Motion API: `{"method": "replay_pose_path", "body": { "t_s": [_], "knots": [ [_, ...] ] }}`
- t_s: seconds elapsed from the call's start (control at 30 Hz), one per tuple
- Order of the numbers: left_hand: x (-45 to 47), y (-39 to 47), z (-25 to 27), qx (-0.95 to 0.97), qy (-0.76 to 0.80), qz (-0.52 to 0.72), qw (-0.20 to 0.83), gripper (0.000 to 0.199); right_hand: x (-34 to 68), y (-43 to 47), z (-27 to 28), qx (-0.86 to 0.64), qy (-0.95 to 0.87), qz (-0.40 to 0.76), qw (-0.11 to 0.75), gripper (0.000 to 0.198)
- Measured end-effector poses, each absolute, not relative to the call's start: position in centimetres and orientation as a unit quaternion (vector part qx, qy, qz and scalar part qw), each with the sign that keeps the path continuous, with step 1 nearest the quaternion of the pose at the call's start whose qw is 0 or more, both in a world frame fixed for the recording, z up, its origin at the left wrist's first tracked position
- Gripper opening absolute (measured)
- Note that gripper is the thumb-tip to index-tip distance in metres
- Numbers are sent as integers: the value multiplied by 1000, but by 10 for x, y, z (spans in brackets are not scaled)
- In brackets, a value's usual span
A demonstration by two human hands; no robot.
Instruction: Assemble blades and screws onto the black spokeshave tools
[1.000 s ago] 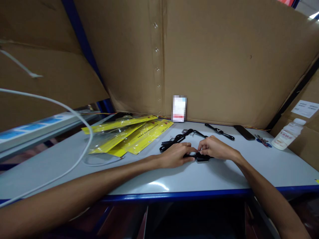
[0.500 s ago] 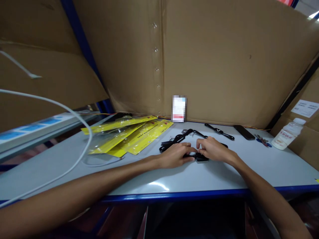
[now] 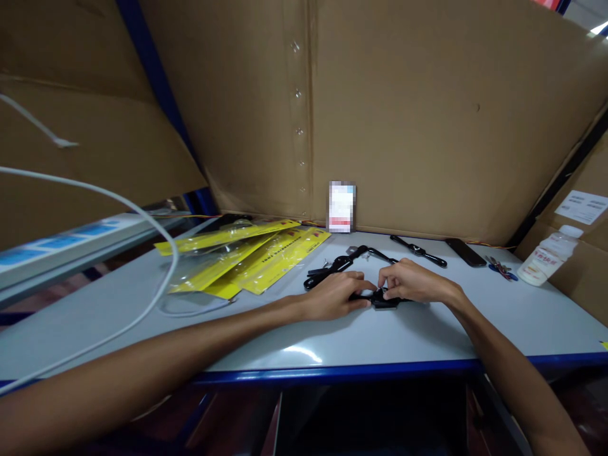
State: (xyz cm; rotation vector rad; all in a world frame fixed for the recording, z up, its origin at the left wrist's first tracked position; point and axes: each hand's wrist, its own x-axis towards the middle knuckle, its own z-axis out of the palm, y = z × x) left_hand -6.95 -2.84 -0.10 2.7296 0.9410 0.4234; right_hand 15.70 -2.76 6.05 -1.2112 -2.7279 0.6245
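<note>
Brown cardboard (image 3: pixel 403 126) is rising along the back edge of the pale tabletop (image 3: pixel 342 342). About midway between the front and back edges, a black tool (image 3: pixel 386 304) is lying mostly hidden: the left hand (image 3: pixel 335 296) is covering one end, the right hand (image 3: pixel 411 282) the other. Left thumb and forefinger are closing on either side of it, holding it; right thumb and forefinger are bending close together over its middle, and whether they are pinching anything cannot be told. Pixel blocks are masking a panel (image 3: pixel 341 208) at the back edge.

Compared with half a second ago, a black end is no longer showing past the right hand, whose fingertips are now reaching slightly lower and further right; the left hand is keeping its place.

Yellow packets (image 3: pixel 273 269) are overlapping toward the back-left corner, two other tools (image 3: pixel 341 263) are lying nearer the back edge, and a phone (image 3: pixel 465 252), keys (image 3: pixel 501 270) and a bottle (image 3: pixel 546 258) are occupying the back-right corner.
</note>
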Motion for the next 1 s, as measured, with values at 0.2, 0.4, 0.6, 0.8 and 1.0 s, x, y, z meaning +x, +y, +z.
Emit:
{"method": "replay_pose_path", "body": {
  "t_s": [0.2,0.4,0.6,0.8,1.0],
  "knots": [
    [-69,-27,-3,928,324,146,109,29,160,-26,62,-373,-900,224,43,17],
    [-69,-26,-5,928,330,141,103,27,162,-26,64,-363,-904,222,42,25],
    [-70,-27,-4,930,320,145,110,33,159,-28,64,-388,-892,227,53,19],
    [-70,-26,-5,930,321,143,112,32,160,-26,64,-370,-900,227,35,22],
    [-71,-25,-7,929,316,155,113,34,161,-24,62,-371,-902,218,37,26]
  ]
}}
